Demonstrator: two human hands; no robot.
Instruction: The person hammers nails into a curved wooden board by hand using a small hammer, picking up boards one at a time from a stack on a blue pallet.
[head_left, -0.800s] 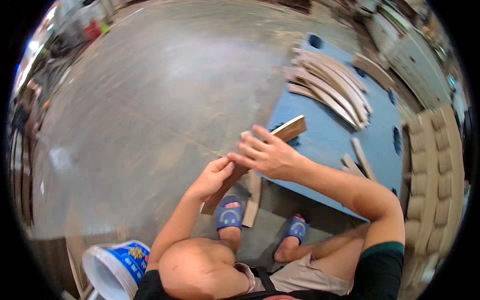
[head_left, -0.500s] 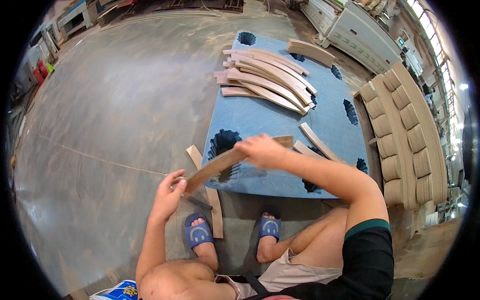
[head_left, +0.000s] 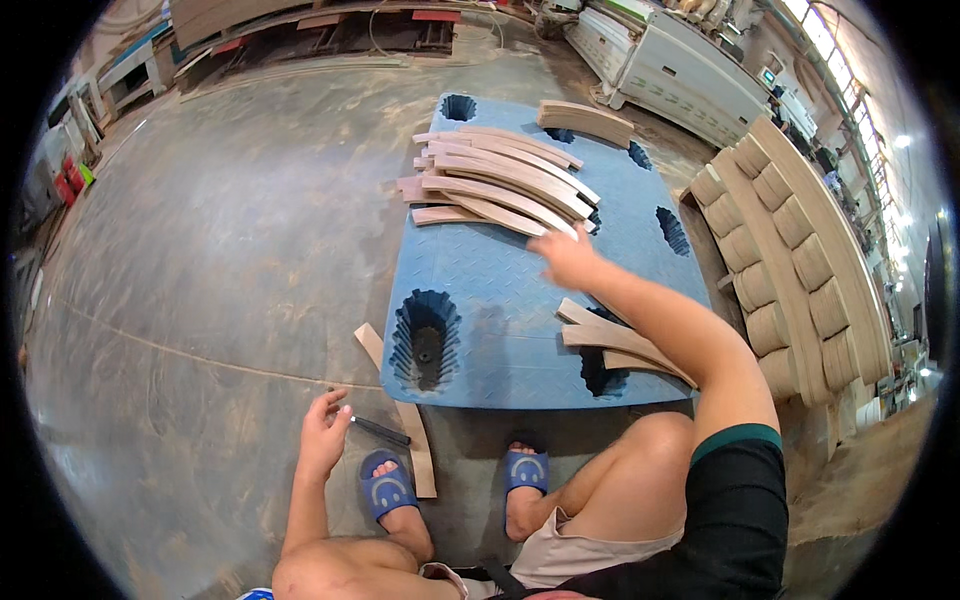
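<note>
The right hand [head_left: 566, 258] is stretched out over the blue plastic pallet [head_left: 480, 320], its fingers blurred and spread; nothing is seen held in them, and they appear released, though the blur leaves this uncertain. Just beyond these fingertips the pile of curved wooden strips [head_left: 505, 185] is stacked across the far half of the pallet, the nearest strip ending almost at the fingertips. Whether that strip is touched cannot be told. Behind the right forearm, toward the body, a few loose wooden pieces [head_left: 615, 345] are lying on the pallet's near right corner.

The left hand [head_left: 325, 435] is kept low above the concrete floor [head_left: 200, 260], its fingers closed around one end of a thin dark tool [head_left: 380, 431], which is pointed away from the fingers to the right. Just past the tool's tip a long wooden slat [head_left: 405, 430] is lying on the floor, running from the pallet's near edge down beside the foot in a blue slipper [head_left: 385, 492].

Well to the right of the right hand's fingers, a tall stack of curved wooden parts [head_left: 790, 270] is set on the floor.
</note>
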